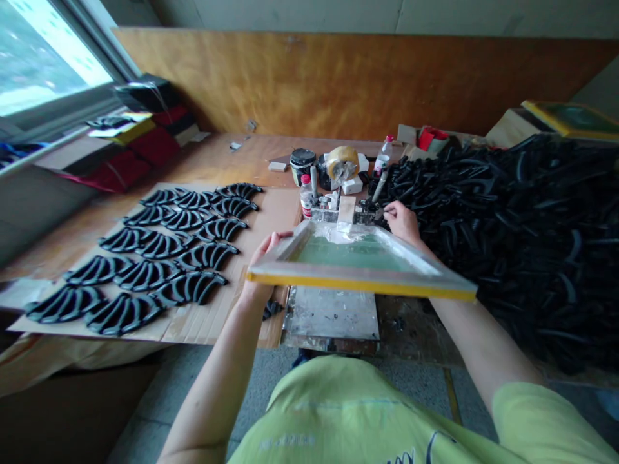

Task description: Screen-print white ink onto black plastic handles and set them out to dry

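Note:
A screen frame with a green mesh (353,252) and a yellow front edge is tilted up above a flat metal plate (333,314). My left hand (265,258) is closed on the frame's left side, its lower fingers hidden behind it. Beyond the frame's right side, my right hand (402,221) is pinched on a small dark piece, near the metal clamp bar (360,216). A wooden strip (346,209) stands at the middle of the frame's back edge. Partly hidden under the frame's left corner is a small black item (272,309).
Rows of black curved parts (145,274) lie on cardboard (246,235) at the left. A large heap of black parts (522,225) covers the right. Behind the frame stand a red-capped bottle (306,196), a black tub (302,164) and a tape roll (343,162).

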Motion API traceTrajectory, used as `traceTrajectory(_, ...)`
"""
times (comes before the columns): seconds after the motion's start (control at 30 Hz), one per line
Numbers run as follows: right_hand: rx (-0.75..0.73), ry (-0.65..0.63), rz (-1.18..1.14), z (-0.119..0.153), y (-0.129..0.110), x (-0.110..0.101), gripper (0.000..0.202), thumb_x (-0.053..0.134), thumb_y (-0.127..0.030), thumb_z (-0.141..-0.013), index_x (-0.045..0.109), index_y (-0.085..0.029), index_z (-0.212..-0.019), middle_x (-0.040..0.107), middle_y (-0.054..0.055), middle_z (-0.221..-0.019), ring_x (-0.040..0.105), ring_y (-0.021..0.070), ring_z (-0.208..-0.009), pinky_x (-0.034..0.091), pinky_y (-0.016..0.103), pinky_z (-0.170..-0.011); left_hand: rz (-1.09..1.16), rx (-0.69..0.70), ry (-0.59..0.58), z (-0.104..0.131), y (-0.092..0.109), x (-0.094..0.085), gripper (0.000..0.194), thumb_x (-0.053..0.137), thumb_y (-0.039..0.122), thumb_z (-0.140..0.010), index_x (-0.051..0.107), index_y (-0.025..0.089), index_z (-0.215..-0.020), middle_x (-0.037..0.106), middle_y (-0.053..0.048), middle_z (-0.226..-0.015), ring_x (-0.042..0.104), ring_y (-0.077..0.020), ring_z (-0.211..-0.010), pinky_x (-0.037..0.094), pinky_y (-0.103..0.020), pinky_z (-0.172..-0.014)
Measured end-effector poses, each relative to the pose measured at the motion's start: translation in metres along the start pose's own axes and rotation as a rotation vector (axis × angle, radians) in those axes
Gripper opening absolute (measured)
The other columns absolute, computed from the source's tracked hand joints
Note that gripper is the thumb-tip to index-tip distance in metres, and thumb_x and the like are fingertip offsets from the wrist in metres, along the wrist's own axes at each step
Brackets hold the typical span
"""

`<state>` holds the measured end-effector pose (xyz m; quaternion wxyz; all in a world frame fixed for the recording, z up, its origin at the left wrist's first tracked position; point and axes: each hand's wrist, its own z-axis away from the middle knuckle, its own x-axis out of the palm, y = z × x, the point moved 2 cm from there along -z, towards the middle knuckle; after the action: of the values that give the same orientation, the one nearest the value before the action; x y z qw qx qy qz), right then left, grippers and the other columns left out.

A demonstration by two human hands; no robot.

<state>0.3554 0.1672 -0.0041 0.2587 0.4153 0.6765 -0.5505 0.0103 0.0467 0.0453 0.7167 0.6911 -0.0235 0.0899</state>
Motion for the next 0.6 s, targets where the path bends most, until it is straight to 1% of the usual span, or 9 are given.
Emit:
traceTrajectory(0.07, 0.094, -0.061, 0.025, 0.02, 0.023, 0.009, 0.016, 0.055, -0.022, -0.084, 0.066, -0.018, -0.096, 0.07, 0.007, -0.085, 0.063, 0.0215, -0.081, 0.047, 0.032, -0.076, 0.081, 0.07, 0.016, -0.015, 0.012, 0.012, 0.045, 0.06, 0.055, -0.08, 0.065, 0.018, -0.105, 0.069, -0.006, -0.095, 0.065, -0.0171, -0.087, 0.053, -0.027, -0.073)
traceTrajectory(0.1, 0.073, -0.134, 0.024, 0.034, 0.028, 0.018, 0.016, 0.058, -0.025, -0.084, 0.065, -0.018, -0.096, 0.069, 0.008, -0.087, 0.063, 0.0215, -0.082, 0.047, 0.032, -0.077, 0.096, 0.076, 0.031, -0.02, 0.014, 0.017, 0.046, 0.059, 0.056, -0.081, 0.063, 0.018, -0.107, 0.069, -0.006, -0.094, 0.065, -0.0176, -0.088, 0.053, -0.028, -0.072)
traceTrajectory(0.17, -0.093, -0.299, 0.02, 0.063, 0.025, 0.039, 0.027, 0.067, -0.03, -0.08, 0.063, -0.018, -0.104, 0.068, 0.008, -0.095, 0.061, 0.0219, -0.09, 0.047, 0.033, -0.08, 0.123, 0.044, 0.082, -0.021, 0.005, 0.025, 0.05, 0.053, 0.06, -0.084, 0.06, 0.019, -0.112, 0.07, -0.006, -0.093, 0.066, -0.0168, -0.084, 0.053, -0.027, -0.069)
traceTrajectory(0.23, -0.267, -0.387, 0.063, 0.091, 0.009, 0.056, 0.036, 0.073, -0.03, -0.075, 0.061, -0.02, -0.107, 0.066, 0.007, -0.103, 0.058, 0.0233, -0.098, 0.046, 0.035, -0.085, 0.139, -0.059, 0.086, -0.01, -0.019, 0.032, 0.054, 0.05, 0.062, -0.085, 0.057, 0.019, -0.117, 0.071, -0.008, -0.098, 0.066, -0.016, -0.083, 0.054, -0.025, -0.066)
traceTrajectory(0.27, -0.311, -0.384, 0.1, 0.103, -0.002, 0.061, 0.033, 0.074, -0.028, -0.076, 0.062, -0.02, -0.105, 0.066, 0.008, -0.103, 0.057, 0.0241, -0.1, 0.045, 0.036, -0.087, 0.134, -0.164, 0.041, 0.0, -0.035, 0.036, 0.056, 0.051, 0.062, -0.085, 0.056, 0.017, -0.119, 0.071, -0.011, -0.101, 0.067, -0.0166, -0.083, 0.054, -0.025, -0.065)
traceTrajectory(0.37, -0.334, -0.27, 0.146, 0.136, -0.041, 0.066, 0.013, 0.065, -0.028, -0.085, 0.063, -0.019, -0.095, 0.065, 0.009, -0.097, 0.054, 0.0251, -0.098, 0.044, 0.039, -0.088, 0.132, -0.548, -0.146, 0.04, -0.088, 0.049, 0.059, 0.054, 0.061, -0.084, 0.055, 0.014, -0.121, 0.069, -0.017, -0.114, 0.069, -0.0213, -0.087, 0.056, -0.029, -0.063)
traceTrajectory(0.43, -0.458, -0.256, 0.096, 0.159, -0.07, 0.068, 0.011, 0.059, -0.027, -0.09, 0.063, -0.019, -0.095, 0.064, 0.01, -0.094, 0.054, 0.0244, -0.098, 0.044, 0.038, -0.088, 0.206, -0.681, -0.149, 0.063, -0.113, 0.051, 0.054, 0.05, 0.058, -0.088, 0.056, 0.015, -0.119, 0.068, -0.017, -0.117, 0.07, -0.0227, -0.091, 0.057, -0.03, -0.065)
traceTrajectory(0.53, -0.731, -0.375, -0.01, 0.185, -0.089, 0.065, 0.018, 0.05, -0.021, -0.094, 0.065, -0.022, -0.104, 0.066, 0.006, -0.098, 0.055, 0.0199, -0.1, 0.045, 0.033, -0.089, 0.247, -0.717, 0.002, 0.083, -0.134, 0.026, 0.042, 0.046, 0.049, -0.092, 0.062, 0.012, -0.103, 0.072, -0.015, -0.103, 0.071, -0.02, -0.083, 0.055, -0.025, -0.06)
traceTrajectory(0.6, -0.686, -0.388, 0.003, 0.184, -0.069, 0.051, 0.023, 0.048, -0.019, -0.094, 0.066, -0.025, -0.107, 0.068, 0.003, -0.101, 0.057, 0.017, -0.1, 0.045, 0.029, -0.089, 0.15, -0.696, 0.148, 0.09, -0.144, -0.015, 0.041, 0.043, 0.048, -0.093, 0.063, 0.012, -0.095, 0.073, -0.014, -0.095, 0.071, -0.0183, -0.075, 0.053, -0.023, -0.056)
